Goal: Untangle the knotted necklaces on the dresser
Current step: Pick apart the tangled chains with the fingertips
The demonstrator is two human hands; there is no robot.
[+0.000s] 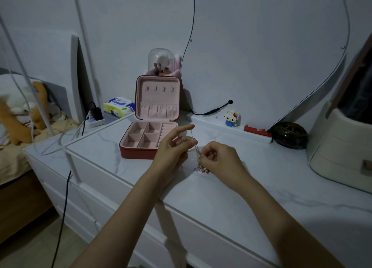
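A tangle of thin silver necklaces (pixel 198 159) hangs between my hands above the white marble dresser top (pixel 221 187). A cluster of pendants and beads dangles at its lower end, just above the surface. My left hand (pixel 175 147) holds a strand of chain up, with the index finger stretched out and the chain running down from the fingertips. My right hand (pixel 219 157) has its fingers curled and pinches the knotted part of the chains. How the strands cross inside the knot is too fine to make out.
An open red jewellery box (pixel 149 141) with pink lining stands just behind my left hand. A toy figure (pixel 232 118), a red bar (pixel 256 131), a dark round basket (pixel 289 135) and a cream organiser (pixel 340 147) line the back and right. Cables hang at left.
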